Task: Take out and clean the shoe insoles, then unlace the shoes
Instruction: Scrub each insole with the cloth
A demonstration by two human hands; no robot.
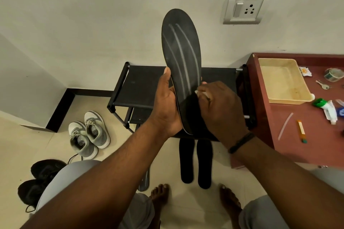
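The left hand [165,104] is gripping the upright insole [181,54]; the right hand [221,106] is pinching a white wipe [202,94] against it.

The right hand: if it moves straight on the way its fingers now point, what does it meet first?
The right hand, pinching a small white cloth, points left at the dark insole and seems to touch it already. Behind the insole lies the left hand. Depth is unclear.

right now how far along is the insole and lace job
Done: two black insoles lie on the floor, out of their shoes. In hand: left hand holds a dark insole upright while right hand wipes it with a white wipe. Left: the grey sneakers remain laced.
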